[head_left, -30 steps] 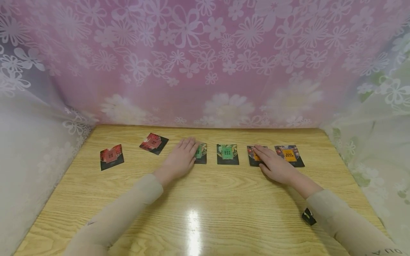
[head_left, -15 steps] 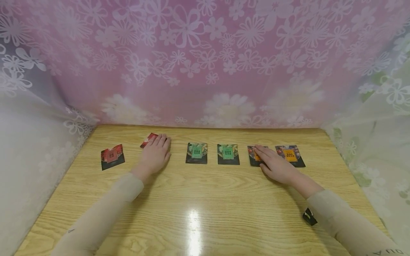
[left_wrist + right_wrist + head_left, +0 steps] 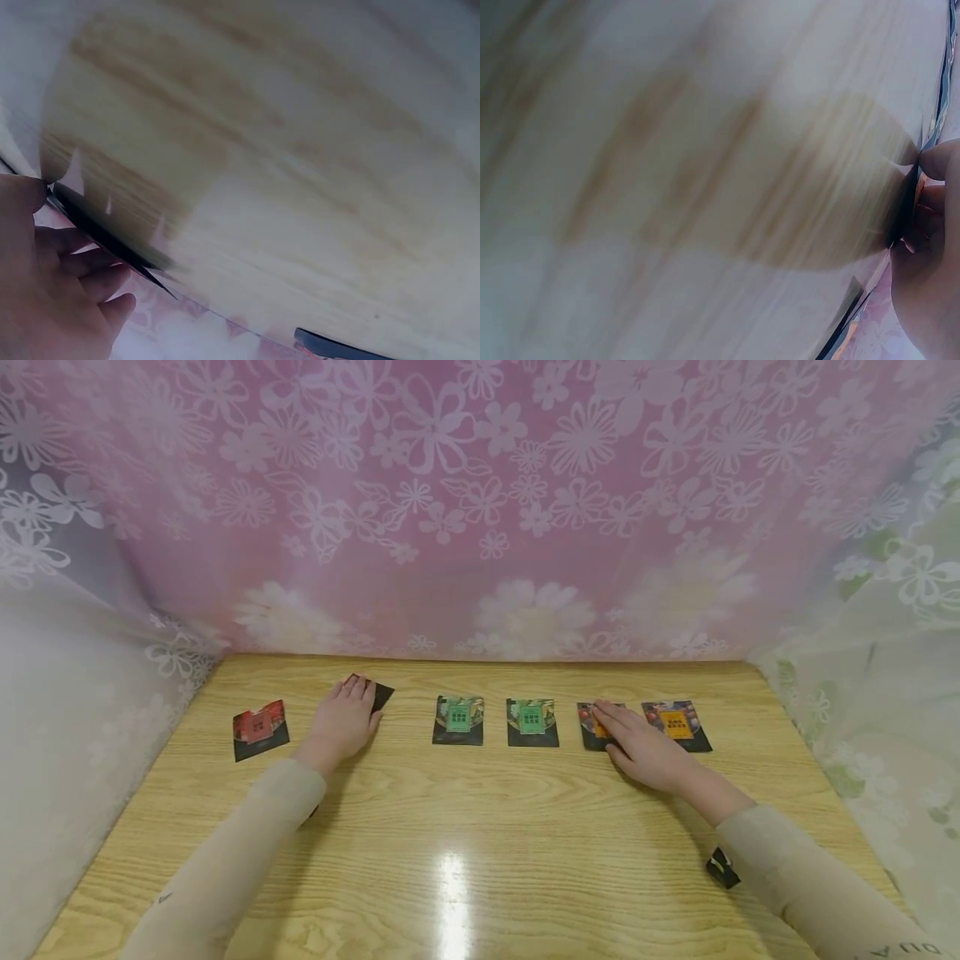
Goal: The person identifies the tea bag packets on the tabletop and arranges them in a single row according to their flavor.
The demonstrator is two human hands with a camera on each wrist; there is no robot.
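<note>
In the head view my left hand lies over a red and black packet, its fingers extended and covering most of the label. The left wrist view has that packet's dark edge under the fingers, with the thumb at one end. On the right, my right hand rests on an orange-labelled packet and hides much of its face; its thumb touches the edge in the right wrist view. A second orange-labelled packet lies just beyond that hand. Two green-labelled packets lie side by side between the hands.
Another red packet lies slightly turned at the far left of the wooden table. A small black item sits beside the right sleeve. Floral curtains close off the back and both sides.
My left hand has left the left green packet, moved left onto the tilted red packet, and shifted a little further left over it. The right hand stays on the orange packet.
</note>
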